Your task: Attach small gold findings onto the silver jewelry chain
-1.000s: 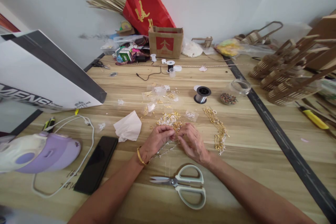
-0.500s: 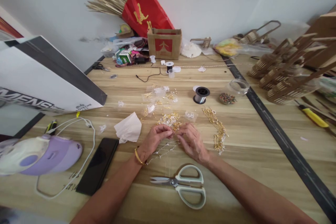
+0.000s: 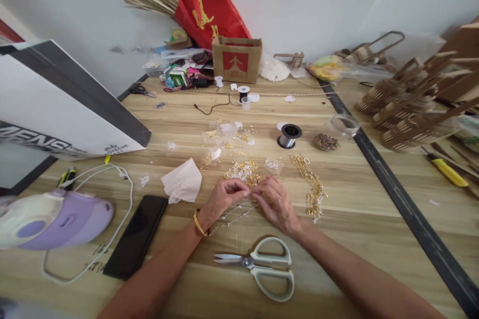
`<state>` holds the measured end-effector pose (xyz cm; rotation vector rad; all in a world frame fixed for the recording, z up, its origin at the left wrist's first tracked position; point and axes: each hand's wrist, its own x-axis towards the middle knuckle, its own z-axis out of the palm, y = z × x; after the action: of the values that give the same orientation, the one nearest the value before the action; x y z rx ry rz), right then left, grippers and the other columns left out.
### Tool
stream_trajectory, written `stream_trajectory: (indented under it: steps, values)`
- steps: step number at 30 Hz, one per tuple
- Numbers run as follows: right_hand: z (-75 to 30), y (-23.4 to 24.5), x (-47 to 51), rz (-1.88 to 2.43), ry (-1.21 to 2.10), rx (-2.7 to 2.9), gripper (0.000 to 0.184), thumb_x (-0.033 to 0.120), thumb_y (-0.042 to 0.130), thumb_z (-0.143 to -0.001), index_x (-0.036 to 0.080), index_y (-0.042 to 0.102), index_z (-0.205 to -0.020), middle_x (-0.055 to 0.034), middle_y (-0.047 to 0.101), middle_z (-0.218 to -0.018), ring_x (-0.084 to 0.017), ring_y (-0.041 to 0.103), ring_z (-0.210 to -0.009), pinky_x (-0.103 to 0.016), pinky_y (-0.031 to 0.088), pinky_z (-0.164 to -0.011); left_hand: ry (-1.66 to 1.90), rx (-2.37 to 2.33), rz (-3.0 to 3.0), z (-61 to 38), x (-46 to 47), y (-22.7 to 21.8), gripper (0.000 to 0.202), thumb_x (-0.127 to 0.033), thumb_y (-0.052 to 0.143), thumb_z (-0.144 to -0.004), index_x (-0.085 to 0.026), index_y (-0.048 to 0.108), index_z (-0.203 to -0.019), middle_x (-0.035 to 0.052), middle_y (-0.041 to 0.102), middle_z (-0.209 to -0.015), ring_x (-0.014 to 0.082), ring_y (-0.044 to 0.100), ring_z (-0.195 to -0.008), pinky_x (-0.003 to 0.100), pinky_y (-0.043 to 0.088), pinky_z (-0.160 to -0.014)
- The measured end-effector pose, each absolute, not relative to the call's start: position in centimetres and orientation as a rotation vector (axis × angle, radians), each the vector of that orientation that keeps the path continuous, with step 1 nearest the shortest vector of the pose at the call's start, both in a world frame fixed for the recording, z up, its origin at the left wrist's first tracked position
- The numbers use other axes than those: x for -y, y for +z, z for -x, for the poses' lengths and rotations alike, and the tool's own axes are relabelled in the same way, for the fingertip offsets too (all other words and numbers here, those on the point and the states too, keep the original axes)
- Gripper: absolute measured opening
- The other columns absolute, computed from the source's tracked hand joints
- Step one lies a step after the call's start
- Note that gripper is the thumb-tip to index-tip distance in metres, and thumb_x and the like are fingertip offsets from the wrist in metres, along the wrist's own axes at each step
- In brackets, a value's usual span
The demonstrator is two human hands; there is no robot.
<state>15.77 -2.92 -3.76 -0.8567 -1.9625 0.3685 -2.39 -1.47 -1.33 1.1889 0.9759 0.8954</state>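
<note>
My left hand (image 3: 223, 199), with a gold bangle on its wrist, and my right hand (image 3: 274, 202) meet fingertip to fingertip over a wooden table (image 3: 239, 259). Both are pinched shut on a thin silver beaded chain (image 3: 232, 215) that trails back toward me beneath the left hand. Just beyond the fingers lies a heap of small gold and silver findings (image 3: 242, 170). To the right of my right hand lies a row of gold charms (image 3: 312, 187).
Pale green scissors (image 3: 262, 265) lie close in front of me. A black phone (image 3: 136, 236), a white tissue (image 3: 183, 182), a purple device (image 3: 56, 219) with a white cable, a wire spool (image 3: 288, 135), a bead dish (image 3: 326, 141) and wooden baskets (image 3: 411, 104) surround the spot.
Both hands stay pinched together at the same place on the chain; only the fingers shift slightly. The view has wobbled a little.
</note>
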Motion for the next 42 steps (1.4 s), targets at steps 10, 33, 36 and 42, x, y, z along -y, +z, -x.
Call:
stream_trajectory:
  steps: [10, 33, 36, 42]
  values:
    - [-15.9, -4.0, 2.9, 0.873, 0.333, 1.956, 0.01, 0.014, 0.053, -0.09, 0.022, 0.058, -0.094, -0.0033, 0.065, -0.081, -0.019, 0.059, -0.077, -0.043, 0.047, -0.082, 0.946, -0.922, -1.129, 2.6, 1.3, -2.0, 0.008, -0.021, 0.074, -0.068, -0.014, 0.07, -0.066, 0.0029, 0.067, -0.071, 0.0139, 0.057, -0.07, 0.025, 0.044, -0.07]
    - [-15.8, -3.7, 3.3, 0.851, 0.394, 1.929, 0.009, 0.013, 0.051, -0.089, 0.021, 0.055, -0.09, -0.0039, 0.062, -0.08, -0.02, 0.057, -0.079, -0.037, 0.045, -0.073, 0.969, -0.879, -0.972, 2.2, 1.4, -2.3, 0.016, -0.024, 0.078, -0.062, -0.012, 0.07, -0.067, 0.0018, 0.066, -0.062, 0.0123, 0.058, -0.061, 0.025, 0.045, -0.065]
    - [-15.8, -3.7, 3.3, 0.829, 0.355, 1.929, 0.009, 0.013, 0.053, -0.089, 0.021, 0.055, -0.092, -0.004, 0.062, -0.08, -0.02, 0.056, -0.079, -0.038, 0.045, -0.074, 0.946, -0.905, -1.028, 2.3, 1.4, -2.4, 0.016, -0.024, 0.078, -0.063, -0.012, 0.068, -0.066, 0.0019, 0.066, -0.061, 0.0126, 0.059, -0.061, 0.025, 0.046, -0.065]
    - [-15.7, -3.3, 3.4, 0.802, 0.292, 1.986, 0.013, 0.011, 0.054, -0.088, 0.021, 0.058, -0.096, -0.0042, 0.063, -0.083, -0.019, 0.057, -0.081, -0.04, 0.044, -0.08, 0.9, -0.911, -1.139, 2.3, 1.4, -2.4, 0.017, -0.023, 0.077, -0.063, -0.012, 0.064, -0.065, 0.0006, 0.064, -0.061, 0.0115, 0.057, -0.061, 0.024, 0.044, -0.064]
